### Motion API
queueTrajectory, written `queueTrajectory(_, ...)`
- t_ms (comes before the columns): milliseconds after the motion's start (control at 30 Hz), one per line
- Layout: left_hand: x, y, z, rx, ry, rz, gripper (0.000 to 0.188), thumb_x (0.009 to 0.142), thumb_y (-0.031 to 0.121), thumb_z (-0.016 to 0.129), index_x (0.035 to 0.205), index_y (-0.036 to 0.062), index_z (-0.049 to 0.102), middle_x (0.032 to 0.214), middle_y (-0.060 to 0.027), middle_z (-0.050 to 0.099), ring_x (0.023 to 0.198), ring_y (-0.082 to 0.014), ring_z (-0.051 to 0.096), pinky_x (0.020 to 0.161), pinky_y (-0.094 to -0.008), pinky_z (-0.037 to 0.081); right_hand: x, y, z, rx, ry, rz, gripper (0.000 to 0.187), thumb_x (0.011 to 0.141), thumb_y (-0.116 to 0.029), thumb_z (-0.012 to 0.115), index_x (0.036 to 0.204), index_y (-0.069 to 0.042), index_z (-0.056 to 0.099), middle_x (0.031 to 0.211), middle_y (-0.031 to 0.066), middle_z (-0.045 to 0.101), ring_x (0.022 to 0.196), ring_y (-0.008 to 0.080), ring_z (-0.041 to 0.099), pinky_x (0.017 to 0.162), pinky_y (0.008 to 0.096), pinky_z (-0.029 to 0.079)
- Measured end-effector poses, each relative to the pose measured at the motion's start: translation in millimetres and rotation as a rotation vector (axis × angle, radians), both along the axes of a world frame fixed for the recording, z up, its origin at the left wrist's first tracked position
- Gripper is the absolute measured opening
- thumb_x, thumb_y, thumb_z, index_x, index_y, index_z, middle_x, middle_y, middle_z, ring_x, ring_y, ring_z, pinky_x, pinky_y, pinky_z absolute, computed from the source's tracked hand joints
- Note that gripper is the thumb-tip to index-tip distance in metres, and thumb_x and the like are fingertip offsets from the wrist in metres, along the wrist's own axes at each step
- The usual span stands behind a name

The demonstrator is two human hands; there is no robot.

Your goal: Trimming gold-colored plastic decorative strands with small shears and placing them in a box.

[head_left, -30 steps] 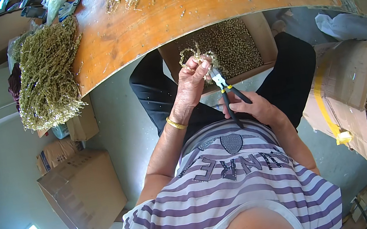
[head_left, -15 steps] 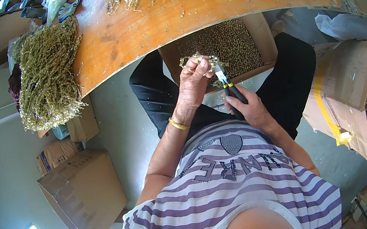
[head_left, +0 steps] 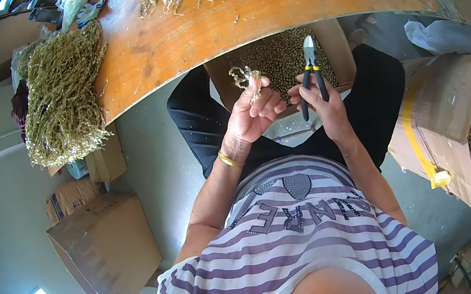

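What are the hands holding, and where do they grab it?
Left hand pinches a small gold chain piece by its lower end; right hand grips cutting pliers by the dark handles.

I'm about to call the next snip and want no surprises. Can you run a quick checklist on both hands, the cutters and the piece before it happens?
1. Left hand has the small gold wire piece pinched at its fingertips: ok.
2. Right hand grips the black-handled cutters: ok.
3. Cutter tip on the piece: not ok, it points up and away, apart from the piece.
4. Cutter jaws open: cannot tell, too small to see.
5. Cardboard box of gold pieces sits below the hands to catch offcuts: ok.
6. Fingers away from the blade: ok, the left fingers sit beside the handles, not the tip.
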State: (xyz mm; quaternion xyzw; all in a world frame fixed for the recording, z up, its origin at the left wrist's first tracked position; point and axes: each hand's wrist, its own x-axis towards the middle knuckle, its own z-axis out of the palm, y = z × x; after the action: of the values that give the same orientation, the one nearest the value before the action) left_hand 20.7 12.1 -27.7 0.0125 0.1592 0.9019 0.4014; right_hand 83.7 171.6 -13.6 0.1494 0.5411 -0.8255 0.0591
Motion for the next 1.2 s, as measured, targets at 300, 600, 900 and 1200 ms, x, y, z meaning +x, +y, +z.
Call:
queueTrajectory(300,0,-6,20,-0.676,0.373,-0.189,0.020,0.086,0.022,0.054,0.095,0.0045,0.057,0.064,0.0035,0.049,0.056,-0.0043,0.041,0.052,-0.0203,0.036,-29,-20,-8,0.039,-0.013,0.050,0.030,0.081,-0.026,0.060,0.100,-0.003,0.054,0.082,0.0019,0.056,0.074,0.0078,0.053,0.067,0.0226,0.044)
queueTrajectory(600,7,0,4,-0.866,0.511,0.088,0.020,0.089,0.018,0.049,0.088,0.0001,0.059,0.079,0.0009,0.057,0.070,-0.0044,0.049,0.066,-0.0181,0.041,-28,-25,-19,-0.198,-0.052,-0.241,0.029,0.081,-0.010,0.058,0.109,-0.008,0.051,0.090,0.0018,0.057,0.081,0.0103,0.055,0.067,0.0235,0.042)
queueTrajectory(900,0,-5,-7,-0.466,0.118,0.188,0.024,0.090,0.025,0.043,0.089,0.0048,0.056,0.090,-0.0045,0.059,0.091,-0.0154,0.053,0.083,-0.0298,0.040,-19,-10,-20,-0.297,-0.094,-0.206,0.029,0.084,-0.008,0.052,0.112,-0.004,0.045,0.091,0.0085,0.054,0.081,0.0147,0.056,0.071,0.0293,0.046)
queueTrajectory(1200,-12,-7,-4,-0.298,-0.032,0.363,0.025,0.090,0.032,0.043,0.094,0.0097,0.052,0.088,-0.0021,0.057,0.086,-0.0144,0.053,0.082,-0.0346,0.042,-17,-1,-19,-0.325,0.095,-0.371,0.029,0.085,-0.009,0.051,0.113,-0.006,0.044,0.090,0.0073,0.054,0.080,0.0163,0.055,0.072,0.0308,0.045)
